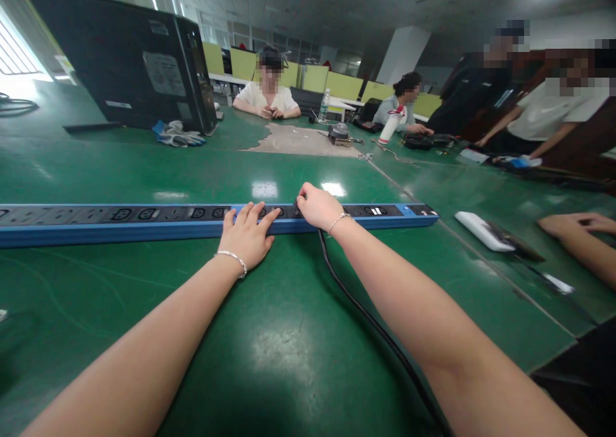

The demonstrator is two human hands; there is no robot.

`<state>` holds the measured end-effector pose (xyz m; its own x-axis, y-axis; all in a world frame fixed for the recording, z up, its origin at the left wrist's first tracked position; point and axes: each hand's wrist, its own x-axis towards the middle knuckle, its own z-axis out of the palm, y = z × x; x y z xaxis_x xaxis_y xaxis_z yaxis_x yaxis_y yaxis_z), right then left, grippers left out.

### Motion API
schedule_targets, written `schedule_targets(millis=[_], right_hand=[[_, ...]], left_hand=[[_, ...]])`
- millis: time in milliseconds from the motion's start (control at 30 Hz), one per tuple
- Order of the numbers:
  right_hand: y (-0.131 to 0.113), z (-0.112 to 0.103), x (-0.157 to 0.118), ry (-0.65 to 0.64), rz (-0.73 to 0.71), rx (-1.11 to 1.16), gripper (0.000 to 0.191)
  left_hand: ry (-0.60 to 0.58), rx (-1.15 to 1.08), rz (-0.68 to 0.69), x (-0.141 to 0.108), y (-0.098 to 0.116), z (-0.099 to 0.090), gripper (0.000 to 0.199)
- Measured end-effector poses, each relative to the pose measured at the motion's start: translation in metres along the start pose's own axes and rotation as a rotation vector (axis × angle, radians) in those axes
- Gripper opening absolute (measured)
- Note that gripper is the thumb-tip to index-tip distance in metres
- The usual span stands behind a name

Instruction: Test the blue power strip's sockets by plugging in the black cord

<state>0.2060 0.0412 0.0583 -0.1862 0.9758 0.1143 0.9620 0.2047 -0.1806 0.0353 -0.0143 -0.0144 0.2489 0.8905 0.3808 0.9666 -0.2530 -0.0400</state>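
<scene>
A long blue power strip (120, 234) with black sockets lies across the green table in front of me. My left hand (246, 233) rests on it with fingers spread, pressing on its top near the middle. To the right of it, my right hand (318, 207) is closed around a black plug (297, 208) at one of the sockets. Most of the plug is hidden by the fingers, so how deep it sits cannot be seen. From under that hand a black power cord (356, 301) runs toward me along my right forearm.
A black computer case (129, 58) stands at the back left, with work gloves (178, 133) beside it. Cardboard (303, 140), a water bottle (325, 105) and several people are across the table. At right lie a white device (482, 230) and another person's hands (568, 224).
</scene>
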Motion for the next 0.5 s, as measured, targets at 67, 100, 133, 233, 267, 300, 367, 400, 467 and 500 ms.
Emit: schedule_targets(millis=[67,100,133,233,267,300,367,400,467,500], right_hand=[[-0.002,-0.001,0.003,-0.013,0.005,-0.029,0.03],[-0.002,-0.002,0.004,-0.023,-0.001,-0.039,0.03],[-0.003,-0.003,0.006,-0.034,-0.01,-0.046,0.03],[-0.005,-0.004,0.009,-0.059,-0.029,-0.069,0.03],[-0.007,-0.004,0.009,-0.065,-0.031,-0.077,0.03],[-0.008,-0.004,0.009,-0.068,-0.034,-0.085,0.03],[-0.01,-0.004,0.009,-0.069,-0.041,-0.099,0.03],[-0.011,-0.004,0.008,-0.068,-0.045,-0.105,0.03],[-0.013,-0.003,0.007,-0.063,-0.046,-0.115,0.03],[-0.013,-0.003,0.007,-0.061,-0.044,-0.118,0.03]], left_hand=[[0.0,-0.005,-0.004,0.0,0.0,0.0,0.056],[-0.002,-0.008,-0.005,0.0,0.0,0.0,0.056],[-0.003,-0.01,-0.006,0.0,0.0,0.0,0.056],[-0.007,-0.013,-0.005,0.0,0.0,0.001,0.057],[-0.007,-0.016,-0.004,0.0,0.0,0.001,0.057],[-0.006,-0.019,-0.004,0.0,0.0,0.001,0.057],[-0.003,-0.027,-0.002,0.0,0.0,0.002,0.057],[-0.001,-0.029,-0.002,0.0,-0.001,0.002,0.057],[0.001,-0.031,0.0,0.0,-0.001,0.003,0.057],[0.001,-0.03,0.0,0.0,-0.001,0.003,0.058]])
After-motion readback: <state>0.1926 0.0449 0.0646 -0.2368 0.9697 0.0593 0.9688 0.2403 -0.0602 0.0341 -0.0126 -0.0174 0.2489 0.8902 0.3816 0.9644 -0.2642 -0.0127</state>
